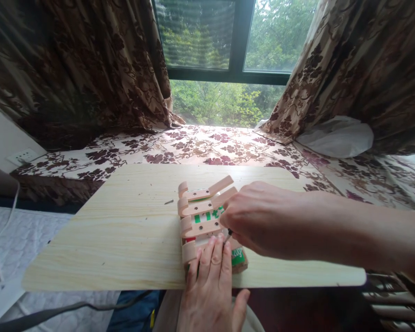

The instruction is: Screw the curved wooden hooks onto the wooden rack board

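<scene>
Head view: four wooden strips (209, 227) with rounded blocks at their left ends are laid side by side on a printed box (240, 262), near the front edge of a pale worktop (134, 230). The nearest strip is partly covered by the left hand (212, 286), its grip open, fingers outstretched. A tool (230, 232) is held in the right hand (245, 212), its grip closed around the hidden handle; the shaft is pointed down beside the left fingertips.
</scene>
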`<action>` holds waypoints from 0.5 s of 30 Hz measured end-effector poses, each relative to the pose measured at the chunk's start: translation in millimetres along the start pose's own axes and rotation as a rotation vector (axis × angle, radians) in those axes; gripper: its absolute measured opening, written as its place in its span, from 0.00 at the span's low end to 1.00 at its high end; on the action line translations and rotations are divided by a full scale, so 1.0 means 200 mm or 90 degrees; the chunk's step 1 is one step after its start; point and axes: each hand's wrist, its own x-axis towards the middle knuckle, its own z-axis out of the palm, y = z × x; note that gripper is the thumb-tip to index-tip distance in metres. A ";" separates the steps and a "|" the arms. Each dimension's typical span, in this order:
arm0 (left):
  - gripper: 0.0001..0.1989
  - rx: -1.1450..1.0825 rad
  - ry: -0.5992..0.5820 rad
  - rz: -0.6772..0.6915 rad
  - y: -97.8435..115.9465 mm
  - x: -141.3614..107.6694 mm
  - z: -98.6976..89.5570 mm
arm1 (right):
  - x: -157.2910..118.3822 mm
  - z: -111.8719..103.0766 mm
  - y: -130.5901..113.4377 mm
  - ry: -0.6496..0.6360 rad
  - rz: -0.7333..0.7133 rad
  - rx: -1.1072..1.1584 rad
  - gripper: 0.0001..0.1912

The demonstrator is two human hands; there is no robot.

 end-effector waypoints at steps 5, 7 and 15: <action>0.27 0.003 -0.008 -0.017 0.01 0.01 0.00 | 0.00 0.01 0.00 0.015 0.001 -0.014 0.09; 0.26 -0.007 -0.001 -0.025 0.02 0.01 0.00 | 0.01 0.01 0.01 -0.002 0.021 -0.030 0.08; 0.27 -0.050 0.008 -0.076 0.06 -0.01 0.03 | 0.01 0.00 0.00 -0.028 -0.055 -0.008 0.08</action>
